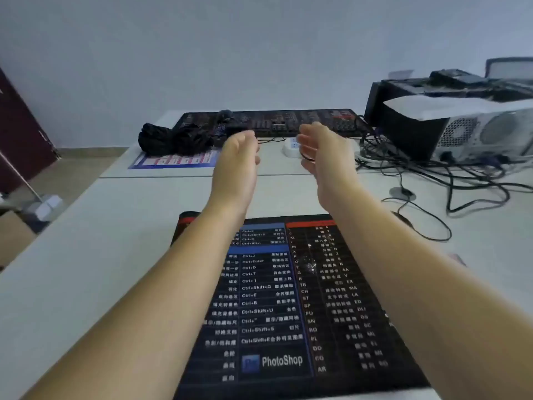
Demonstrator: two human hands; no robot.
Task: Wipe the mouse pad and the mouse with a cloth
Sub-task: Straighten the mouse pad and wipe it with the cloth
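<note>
A large black mouse pad [277, 307] printed with shortcut tables and a PhotoShop logo lies on the white desk in front of me. Both my arms stretch forward over it. My left hand [238, 157] and my right hand [324, 151] are held up side by side above the desk beyond the pad, palms facing each other, fingers loosely apart, holding nothing. A dark mouse shape [402, 219] with its cable lies right of the pad, mostly hidden by my right forearm. I see no cloth for sure; a black bundle [173, 141] lies at the far left.
A second black shortcut pad [274, 121] lies on the far desk, with a white power strip [291, 145] near it. Computer cases [461, 125] and tangled cables [432, 174] fill the right side. A cable grommet [402, 192] sits in the desk. Floor and boxes are at left.
</note>
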